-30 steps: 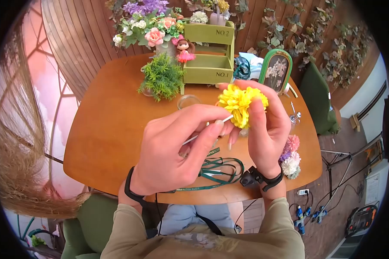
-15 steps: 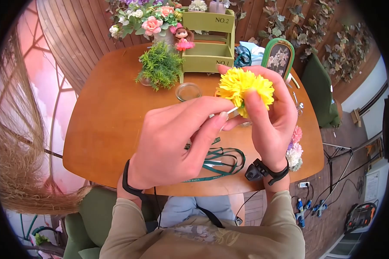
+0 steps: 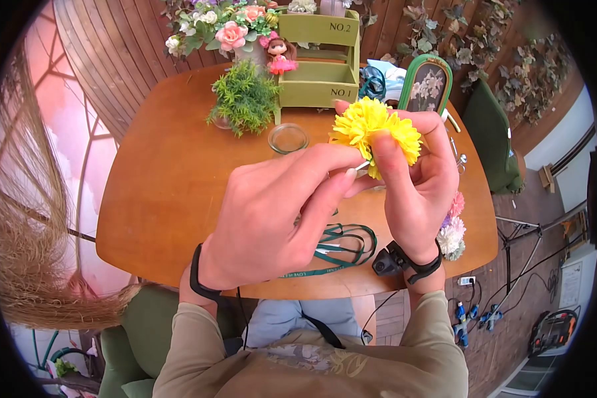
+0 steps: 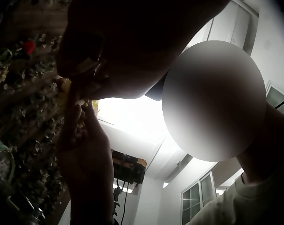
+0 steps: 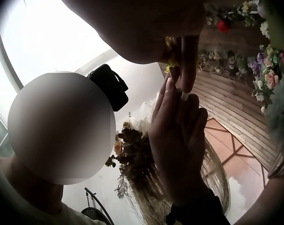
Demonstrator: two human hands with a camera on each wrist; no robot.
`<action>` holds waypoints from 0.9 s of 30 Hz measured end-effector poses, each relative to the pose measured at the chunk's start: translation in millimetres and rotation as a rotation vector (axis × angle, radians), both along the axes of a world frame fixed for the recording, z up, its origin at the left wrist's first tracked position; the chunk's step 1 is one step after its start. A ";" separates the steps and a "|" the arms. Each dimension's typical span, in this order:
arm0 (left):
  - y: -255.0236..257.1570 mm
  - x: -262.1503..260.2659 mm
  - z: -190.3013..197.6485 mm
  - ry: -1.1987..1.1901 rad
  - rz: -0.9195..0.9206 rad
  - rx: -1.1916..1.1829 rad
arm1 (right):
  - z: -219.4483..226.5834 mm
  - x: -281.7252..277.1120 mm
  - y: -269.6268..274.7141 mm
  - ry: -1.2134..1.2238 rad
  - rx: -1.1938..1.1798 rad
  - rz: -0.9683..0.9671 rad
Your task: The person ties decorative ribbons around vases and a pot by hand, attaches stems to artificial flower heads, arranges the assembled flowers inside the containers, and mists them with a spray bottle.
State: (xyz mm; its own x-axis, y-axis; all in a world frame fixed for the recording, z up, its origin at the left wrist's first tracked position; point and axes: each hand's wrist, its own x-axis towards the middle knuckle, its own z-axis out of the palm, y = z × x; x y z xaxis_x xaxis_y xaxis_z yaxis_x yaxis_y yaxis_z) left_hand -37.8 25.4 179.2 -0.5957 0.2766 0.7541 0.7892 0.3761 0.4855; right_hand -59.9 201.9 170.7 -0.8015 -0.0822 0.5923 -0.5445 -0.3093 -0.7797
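Note:
In the head view a ruffled yellow artificial flower (image 3: 371, 129) is held up over the table by my right hand (image 3: 414, 179), its thumb and fingers around the petals. Pinched between the thumb and forefinger of my left hand (image 3: 278, 205) is a thin white stick (image 3: 363, 166), its tip right at the flower's underside. Most of the stick is hidden behind the left fingers. Both wrist views are dark; a bit of the yellow flower (image 5: 170, 61) shows between the fingers in the right one.
Below the hands, a dark green printed ribbon (image 3: 345, 249) lies loosely coiled on the wooden table (image 3: 159, 199). Behind stand a glass dish (image 3: 288, 138), a green plant (image 3: 245, 99), a green two-tier stand (image 3: 318, 86) and an oval frame (image 3: 428, 86). Pastel flowers (image 3: 452, 232) lie at right.
Both hands have risen slightly in view with the flower. The white stick's tip has moved in closer under the bloom, and less of the stick shows.

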 end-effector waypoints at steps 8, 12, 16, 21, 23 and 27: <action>-0.1 -2.3 -4.1 -0.030 0.023 0.085 | -23.9 -13.1 0.9 0.416 0.245 -0.321; -4.9 1.0 -4.7 -0.087 0.023 0.097 | -29.5 -15.3 0.0 0.595 0.356 -0.432; -8.3 3.4 -1.3 -0.111 0.015 0.117 | -25.8 -22.5 6.9 0.682 0.395 -0.340; -18.8 -0.7 3.4 -0.093 0.037 0.062 | -7.2 -11.4 10.4 0.790 0.585 -0.269; -25.4 -5.1 8.1 -0.011 0.208 0.035 | -5.9 -10.3 10.2 0.661 0.578 -0.365; -41.7 -11.7 8.1 0.084 0.345 0.077 | -16.4 -34.9 -4.3 0.734 0.728 -0.349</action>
